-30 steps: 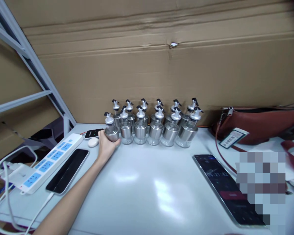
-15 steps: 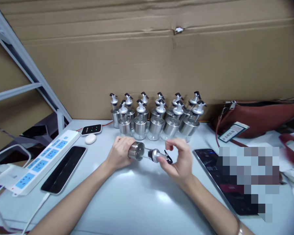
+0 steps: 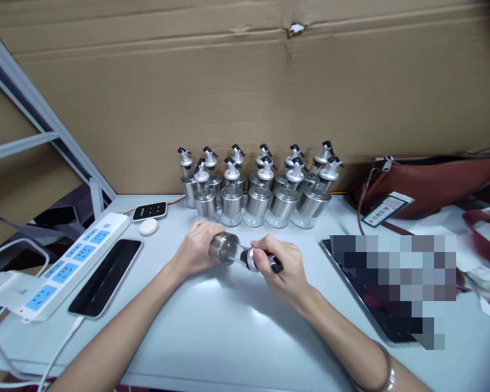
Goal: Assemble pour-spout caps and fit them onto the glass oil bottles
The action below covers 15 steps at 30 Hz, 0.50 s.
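A small glass bottle (image 3: pixel 232 252) with a steel sleeve and a spout cap lies sideways above the white table (image 3: pixel 237 326), held between both hands. My left hand (image 3: pixel 196 249) is wrapped round its steel base. My right hand (image 3: pixel 280 267) is closed round the cap end, whose black lever tip sticks out past my fingers. Behind them stand several matching bottles (image 3: pixel 259 190) in two rows against the cardboard wall.
A white power strip (image 3: pixel 65 261) with blue sockets and a black phone (image 3: pixel 106 276) lie at the left. A small black device (image 3: pixel 149 210) and a white oval thing (image 3: pixel 148 227) sit near the bottles. A tablet (image 3: pixel 375 305) and a red-brown bag (image 3: pixel 428 182) are at the right.
My left hand lifted the leftmost front bottle out of the row and brought it to the middle, tipped sideways. My right hand came in and closed round its cap.
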Available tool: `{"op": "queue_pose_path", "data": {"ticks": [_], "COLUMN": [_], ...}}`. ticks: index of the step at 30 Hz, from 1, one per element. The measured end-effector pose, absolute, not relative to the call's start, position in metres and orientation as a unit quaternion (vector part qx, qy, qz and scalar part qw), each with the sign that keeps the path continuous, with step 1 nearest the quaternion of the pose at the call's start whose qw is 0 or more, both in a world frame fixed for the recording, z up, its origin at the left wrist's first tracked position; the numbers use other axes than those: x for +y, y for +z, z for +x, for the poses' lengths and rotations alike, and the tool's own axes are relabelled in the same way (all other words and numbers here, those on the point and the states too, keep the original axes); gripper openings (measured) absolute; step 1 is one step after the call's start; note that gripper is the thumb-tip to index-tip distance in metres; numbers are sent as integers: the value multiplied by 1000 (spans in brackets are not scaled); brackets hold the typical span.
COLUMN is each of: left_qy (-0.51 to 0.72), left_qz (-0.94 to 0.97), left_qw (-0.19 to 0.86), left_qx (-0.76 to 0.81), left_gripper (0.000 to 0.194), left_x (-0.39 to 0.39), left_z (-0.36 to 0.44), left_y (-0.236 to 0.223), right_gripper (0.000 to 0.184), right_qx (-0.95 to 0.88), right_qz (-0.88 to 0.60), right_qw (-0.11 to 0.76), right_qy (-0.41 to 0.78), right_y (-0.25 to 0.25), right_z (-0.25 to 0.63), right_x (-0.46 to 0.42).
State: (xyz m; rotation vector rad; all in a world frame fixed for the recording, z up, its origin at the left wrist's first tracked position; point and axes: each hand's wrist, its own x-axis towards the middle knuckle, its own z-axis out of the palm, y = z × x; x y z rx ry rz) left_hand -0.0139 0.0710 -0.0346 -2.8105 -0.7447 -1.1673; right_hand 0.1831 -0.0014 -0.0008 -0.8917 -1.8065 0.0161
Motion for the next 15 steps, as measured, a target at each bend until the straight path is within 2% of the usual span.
{"op": "queue_pose_path", "data": {"ticks": [5, 7, 9, 10, 13, 15], "left_qy": [-393, -396, -425, -458, -545, -556], "left_qz": [-898, -879, -815, -762, -653, -640], "left_qw": [-45, -70, -72, -68, -103, -146], "left_qx": [-192, -257, -388, -452, -516, -510], "left_gripper": [44, 45, 46, 46, 50, 52], "left_x": [79, 84, 90, 92, 96, 96], "left_z": [-22, -32, -45, -50, -54, -49], "left_y": [-40, -40, -39, -39, -39, -40], "right_gripper": [15, 17, 25, 28, 26, 26], "right_qx": [-779, -718, -575, -503, -487, -518], "right_qz": [-304, -297, -350, -399, -461, -475], "right_qw": [548, 630, 739, 767, 741, 709], "right_qy": [-27, -12, -3, -1, 30, 56], "right_y": [9, 16, 20, 21, 17, 12], "right_z": [179, 182, 189, 193, 205, 209], "right_x": [-14, -22, -28, -28, -22, -15]}}
